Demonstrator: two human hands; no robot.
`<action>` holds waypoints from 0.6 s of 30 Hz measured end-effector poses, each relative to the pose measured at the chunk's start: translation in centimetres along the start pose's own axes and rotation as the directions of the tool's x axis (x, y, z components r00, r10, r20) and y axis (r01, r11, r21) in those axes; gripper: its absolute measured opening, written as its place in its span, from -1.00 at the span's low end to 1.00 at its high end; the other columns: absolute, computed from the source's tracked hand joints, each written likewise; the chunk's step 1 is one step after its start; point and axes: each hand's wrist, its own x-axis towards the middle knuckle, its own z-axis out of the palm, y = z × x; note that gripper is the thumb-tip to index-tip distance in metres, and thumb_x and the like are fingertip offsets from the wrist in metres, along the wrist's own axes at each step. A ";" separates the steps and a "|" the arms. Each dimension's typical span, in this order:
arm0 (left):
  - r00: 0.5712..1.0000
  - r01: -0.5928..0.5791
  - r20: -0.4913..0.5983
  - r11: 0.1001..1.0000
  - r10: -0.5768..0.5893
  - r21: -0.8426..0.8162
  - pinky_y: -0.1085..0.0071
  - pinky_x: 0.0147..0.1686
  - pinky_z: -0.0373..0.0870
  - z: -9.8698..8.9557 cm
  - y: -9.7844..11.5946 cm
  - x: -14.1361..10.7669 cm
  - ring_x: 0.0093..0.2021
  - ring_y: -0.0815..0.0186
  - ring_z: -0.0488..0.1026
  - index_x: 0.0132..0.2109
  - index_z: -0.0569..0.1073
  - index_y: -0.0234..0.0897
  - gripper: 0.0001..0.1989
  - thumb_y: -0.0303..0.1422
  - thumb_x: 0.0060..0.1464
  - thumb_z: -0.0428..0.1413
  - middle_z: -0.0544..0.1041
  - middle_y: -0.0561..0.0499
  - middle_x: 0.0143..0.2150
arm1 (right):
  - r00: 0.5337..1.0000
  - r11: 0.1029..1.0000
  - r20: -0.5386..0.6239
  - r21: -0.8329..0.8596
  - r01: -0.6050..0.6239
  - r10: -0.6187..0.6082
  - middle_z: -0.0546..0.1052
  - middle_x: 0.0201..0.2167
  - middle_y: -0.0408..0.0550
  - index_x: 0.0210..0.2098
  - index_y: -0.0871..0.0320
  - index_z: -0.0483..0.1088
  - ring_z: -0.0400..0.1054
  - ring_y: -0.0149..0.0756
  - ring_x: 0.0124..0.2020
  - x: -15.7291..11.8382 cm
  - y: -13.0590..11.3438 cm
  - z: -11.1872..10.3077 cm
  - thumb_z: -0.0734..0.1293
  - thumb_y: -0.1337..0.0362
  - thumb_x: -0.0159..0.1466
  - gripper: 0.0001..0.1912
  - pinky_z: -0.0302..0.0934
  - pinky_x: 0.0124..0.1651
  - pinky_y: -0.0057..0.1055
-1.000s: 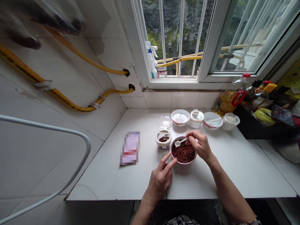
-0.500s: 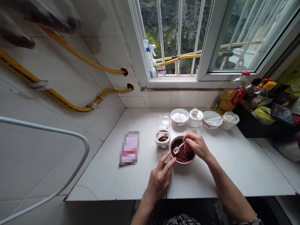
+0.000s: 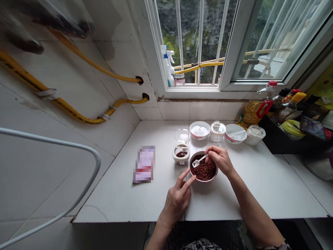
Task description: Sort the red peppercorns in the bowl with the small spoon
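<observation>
A bowl point(image 3: 198, 180) of small reddish-brown grains, which look like Sichuan peppercorns, stands on the counter in front of me. My right hand point(image 3: 220, 160) pinches the handle of a small white spoon point(image 3: 196, 163) above the grains, its scoop pointing left with a little reddish bit in it. My left hand point(image 3: 179, 196) rests at the bowl's near left side, two fingers stretched out and apart, their tips touching the rim. Just beyond, a small seasoning jar point(image 3: 180, 158) with its clear lid point(image 3: 182, 135) raised holds some of the same grains.
Along the back stand a bowl of white crystals point(image 3: 199, 130), a lidded jar point(image 3: 218, 131), a bowl with a white spoon point(image 3: 235, 138) and another jar point(image 3: 255, 134). A blurred purple packet point(image 3: 144, 165) lies left. An oil bottle point(image 3: 251, 109) and other bottles stand right.
The spoon has lifted slightly and its scoop now sits a little higher over the grains, with my right hand shifted slightly up. My left hand stays at the bowl's rim.
</observation>
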 end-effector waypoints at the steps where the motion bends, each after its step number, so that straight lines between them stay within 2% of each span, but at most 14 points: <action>1: 1.000 -0.002 -0.001 1.000 0.002 0.002 0.47 -0.16 0.58 0.0 0.0 0.0 -0.10 0.35 0.59 0.28 0.29 -0.16 -0.46 -0.65 0.22 -0.07 0.34 -0.22 0.28 | 1.000 1.000 -0.014 0.007 0.012 -0.012 0.53 -0.65 -0.14 -0.41 0.16 0.44 0.40 -0.32 -0.58 0.0 0.0 0.1 0.29 0.20 0.17 -0.84 0.31 -0.40 -0.39; 5: 1.000 -0.002 -0.002 1.000 0.002 0.001 0.46 -0.18 0.59 0.0 0.0 0.0 -0.09 0.33 0.59 0.26 0.30 -0.18 -0.48 -0.65 0.23 -0.07 0.34 -0.24 0.27 | 0.989 0.993 -0.080 -0.019 0.120 -0.121 0.58 -0.54 -0.11 -0.31 0.13 0.43 0.48 -0.27 -0.47 0.0 -0.2 0.8 0.28 0.16 0.27 -0.82 0.37 -0.31 -0.33; 8: 1.000 0.001 0.002 1.000 -0.001 -0.012 0.44 -0.17 0.59 0.0 0.0 0.0 -0.10 0.33 0.59 0.26 0.30 -0.18 -0.48 -0.65 0.23 -0.08 0.33 -0.25 0.27 | 0.950 0.941 -0.108 -0.206 0.268 -0.294 0.61 -0.42 -0.06 -0.24 0.09 0.43 0.51 -0.21 -0.35 -0.2 -0.3 1.8 0.24 0.21 0.36 -0.85 0.39 -0.20 -0.27; 10: 1.000 -0.002 0.001 1.000 0.002 -0.014 0.45 -0.17 0.59 0.0 0.0 -0.1 -0.10 0.33 0.59 0.26 0.30 -0.18 -0.49 -0.64 0.24 -0.08 0.33 -0.26 0.27 | 0.889 0.834 -0.055 -0.378 0.402 -0.454 0.63 -0.38 -0.06 -0.21 0.08 0.43 0.51 -0.20 -0.30 -0.2 -0.3 2.4 0.21 0.30 0.39 -0.85 0.35 -0.05 -0.18; 12: 1.000 -0.003 0.003 1.000 0.003 -0.012 0.45 -0.18 0.59 0.0 0.0 -0.1 -0.10 0.33 0.59 0.27 0.29 -0.18 -0.48 -0.64 0.24 -0.08 0.33 -0.26 0.27 | 0.805 0.675 0.068 -0.506 0.537 -0.589 0.63 -0.37 -0.07 -0.19 0.08 0.41 0.51 -0.22 -0.33 -0.2 -0.1 2.8 0.17 0.40 0.39 -0.80 0.28 0.08 -0.10; 15: 1.000 -0.003 0.004 1.000 0.003 -0.011 0.47 -0.18 0.59 0.0 -0.1 0.0 -0.11 0.35 0.59 0.27 0.29 -0.19 -0.49 -0.64 0.24 -0.08 0.33 -0.25 0.27 | 0.697 0.477 0.210 -0.594 0.648 -0.686 0.63 -0.35 -0.08 -0.15 0.10 0.38 0.48 -0.27 -0.39 -0.2 0.0 3.0 0.14 0.50 0.36 -0.74 0.25 0.12 -0.08; 16: 1.000 -0.002 0.005 1.000 0.002 -0.012 0.46 -0.17 0.59 0.0 -0.1 0.0 -0.12 0.35 0.59 0.26 0.30 -0.20 -0.49 -0.64 0.23 -0.08 0.33 -0.25 0.27 | 0.676 0.444 0.223 -0.606 0.660 -0.702 0.63 -0.34 -0.08 -0.13 0.10 0.37 0.48 -0.27 -0.39 -0.2 -0.1 3.0 0.13 0.51 0.35 -0.73 0.24 0.13 -0.09; 18: 1.000 0.000 0.007 1.000 0.000 -0.012 0.46 -0.15 0.58 0.0 0.0 0.0 -0.11 0.35 0.59 0.26 0.30 -0.19 -0.49 -0.64 0.23 -0.08 0.33 -0.24 0.28 | 0.661 0.438 0.201 -0.606 0.664 -0.723 0.63 -0.34 -0.08 -0.12 0.11 0.37 0.49 -0.28 -0.37 -0.3 -0.2 2.7 0.14 0.51 0.36 -0.74 0.23 0.14 -0.10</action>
